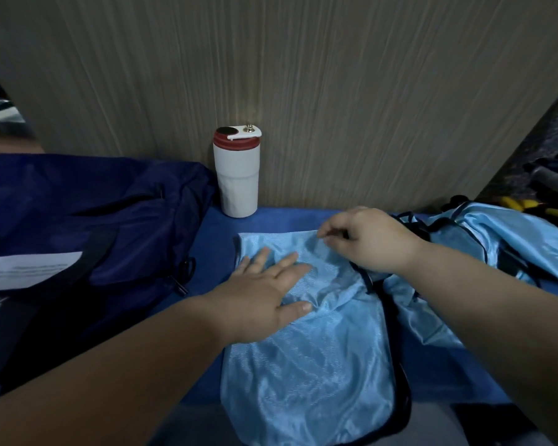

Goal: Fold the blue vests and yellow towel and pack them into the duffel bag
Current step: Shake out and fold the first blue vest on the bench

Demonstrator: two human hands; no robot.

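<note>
A light blue vest (310, 365) with black trim lies on the blue table cover in front of me. My left hand (264, 294) rests flat on its upper half, fingers spread. My right hand (368, 239) pinches the vest's far edge between thumb and fingers. A second blue vest (509, 239) lies crumpled at the right. The dark navy duffel bag (87, 220) sits at the left, with a white paper label (23, 268) on it. No yellow towel is in view.
A white tumbler with a red lid (237, 175) stands against the wood-grain wall (303, 75) behind the vest. Yellow-handled tools (529, 207) lie at the far right. The blue table cover (216, 233) shows between bag and vest.
</note>
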